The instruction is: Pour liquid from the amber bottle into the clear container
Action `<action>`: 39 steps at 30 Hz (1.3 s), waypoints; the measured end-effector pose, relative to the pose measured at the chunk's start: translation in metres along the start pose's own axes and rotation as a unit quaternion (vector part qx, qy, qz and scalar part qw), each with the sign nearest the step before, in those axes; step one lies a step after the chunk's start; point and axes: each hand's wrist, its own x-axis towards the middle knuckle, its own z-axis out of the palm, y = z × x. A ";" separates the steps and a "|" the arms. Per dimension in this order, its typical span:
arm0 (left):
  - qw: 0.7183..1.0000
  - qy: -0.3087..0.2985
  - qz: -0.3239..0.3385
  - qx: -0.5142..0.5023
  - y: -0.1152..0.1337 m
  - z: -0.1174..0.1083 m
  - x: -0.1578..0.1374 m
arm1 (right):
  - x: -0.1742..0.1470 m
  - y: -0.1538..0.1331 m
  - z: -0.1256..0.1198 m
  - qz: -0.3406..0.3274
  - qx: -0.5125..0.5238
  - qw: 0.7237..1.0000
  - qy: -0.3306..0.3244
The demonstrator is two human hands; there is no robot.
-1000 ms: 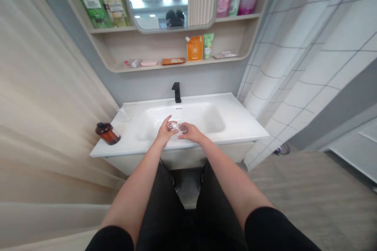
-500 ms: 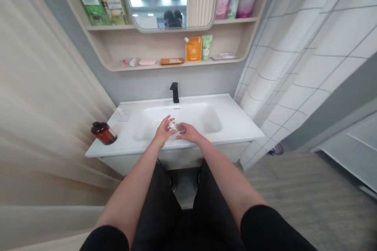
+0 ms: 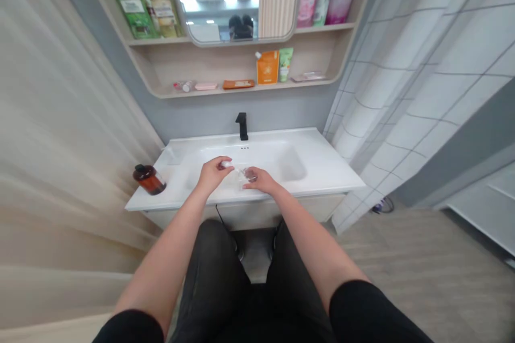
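Observation:
My left hand point(image 3: 212, 175) pinches a small white pump top point(image 3: 226, 164) between thumb and fingers, over the front of the white sink point(image 3: 295, 163). To its right, my right hand point(image 3: 260, 179) is wrapped around a small clear bottle point(image 3: 250, 175), which my fingers partly cover. The bottle lies tilted, its mouth end toward my left hand. A thin pale piece shows between the two, but it is too blurred to tell whether they still touch.
A brown bottle point(image 3: 149, 179) with a black cap stands on the counter's left end. Behind the sink rises a black faucet point(image 3: 242, 126). Above it, a shelf point(image 3: 193, 92) holds an orange pouch point(image 3: 267, 67), a green tube point(image 3: 285, 64) and several small items. Curtains hang on both sides.
My left hand has drawn the white top away from the clear bottle, toward the left. My right hand keeps its grip on the bottle. The view has shifted slightly.

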 end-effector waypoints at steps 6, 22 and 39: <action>0.978 0.155 -0.107 -0.091 -0.033 -0.044 -0.043 | 0.000 0.003 -0.001 0.007 -0.010 1.000 0.019; 0.838 0.326 -0.241 0.365 -0.120 -0.133 -0.115 | 0.000 0.005 -0.003 0.007 -0.017 0.999 0.029; 0.849 0.367 -0.160 0.344 -0.110 -0.176 -0.099 | -0.055 -0.001 -0.086 -0.022 -0.132 0.902 0.410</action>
